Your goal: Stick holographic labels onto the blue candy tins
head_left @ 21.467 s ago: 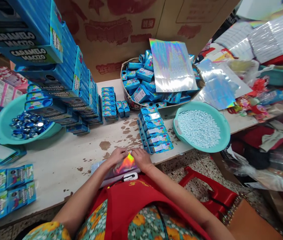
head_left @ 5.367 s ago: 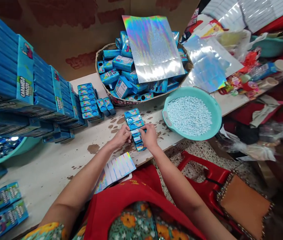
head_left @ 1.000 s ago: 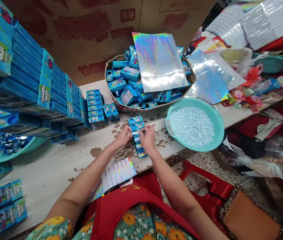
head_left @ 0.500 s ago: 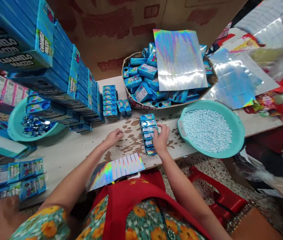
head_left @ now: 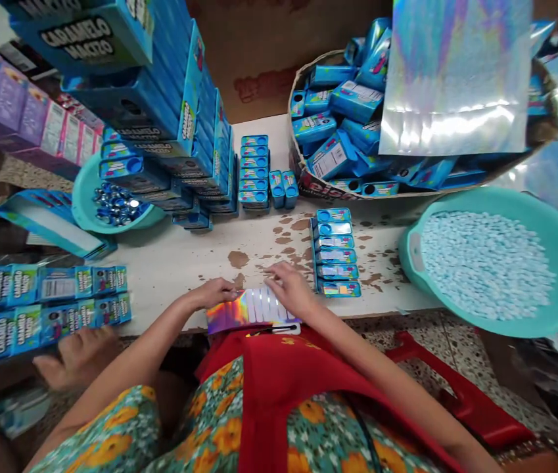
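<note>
My left hand (head_left: 215, 292) pinches the left part of a shiny rainbow sticker sheet (head_left: 252, 309) at the table's front edge. My right hand (head_left: 288, 287) is at the sheet's right part, fingers bent; whether a strip is between its fingertips is too small to tell. Right of it, a row of several small blue boxes (head_left: 336, 255) lies on the worn white table (head_left: 185, 263). Farther back stand another row of small blue boxes (head_left: 254, 172) and two single ones (head_left: 283, 187).
A turquoise bowl of pale candies (head_left: 486, 263) is at right, a carton of blue boxes (head_left: 303, 172) behind. Tall blue box stacks (head_left: 180, 112) and a bowl of shiny pieces (head_left: 84, 203) stand left. Another person's hand (head_left: 79, 355) is at lower left.
My right hand has left the row of small boxes and moved left to the sticker sheet. My left hand has come down onto the sheet. The view has shifted, moving objects in the frame.
</note>
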`<state>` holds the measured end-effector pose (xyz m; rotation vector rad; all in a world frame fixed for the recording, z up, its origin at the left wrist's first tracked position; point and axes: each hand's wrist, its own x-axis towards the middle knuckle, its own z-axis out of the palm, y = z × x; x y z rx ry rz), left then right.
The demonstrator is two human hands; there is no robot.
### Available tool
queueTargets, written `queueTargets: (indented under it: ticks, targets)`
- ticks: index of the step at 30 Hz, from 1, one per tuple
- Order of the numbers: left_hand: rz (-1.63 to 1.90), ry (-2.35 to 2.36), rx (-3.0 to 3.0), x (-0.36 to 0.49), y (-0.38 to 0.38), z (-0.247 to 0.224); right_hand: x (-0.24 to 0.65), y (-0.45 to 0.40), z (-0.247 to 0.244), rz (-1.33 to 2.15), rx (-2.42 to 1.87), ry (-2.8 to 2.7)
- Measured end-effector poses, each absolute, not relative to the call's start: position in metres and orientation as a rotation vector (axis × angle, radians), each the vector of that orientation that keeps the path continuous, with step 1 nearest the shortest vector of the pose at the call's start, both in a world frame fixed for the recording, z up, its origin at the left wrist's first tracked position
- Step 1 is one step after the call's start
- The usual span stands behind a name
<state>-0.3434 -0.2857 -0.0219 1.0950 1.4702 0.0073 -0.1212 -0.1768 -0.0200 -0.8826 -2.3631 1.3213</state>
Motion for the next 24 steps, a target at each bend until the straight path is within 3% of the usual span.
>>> queueTargets:
  ticks: [7, 11, 14, 18, 24]
  targets:
    - [0.120, 1.645, 1.014, -0.342, -0.291, -0.054, -0.168, -0.228, -0.051, 1.395, -0.725, -2.970]
    - [0.219, 1.635, 0.993, -0.344, -0.294, -0.059, -0.159, -0.231, -0.053, 1.400, -0.590, -3.029]
    - [0.244, 1.639, 1.036, -0.345, -0.292, -0.056, -0.157, -0.222, -0.046, 1.449, -0.605, -2.871]
    - [0.220, 1.732, 1.139, -0.342, -0.281, -0.038, -0.154, -0.199, -0.031, 1.619, -0.949, -2.340]
    - [0.638, 1.353, 1.040, -0.308, -0.239, 0.003, -0.129, -0.162, -0.007, 1.793, -1.131, -1.724]
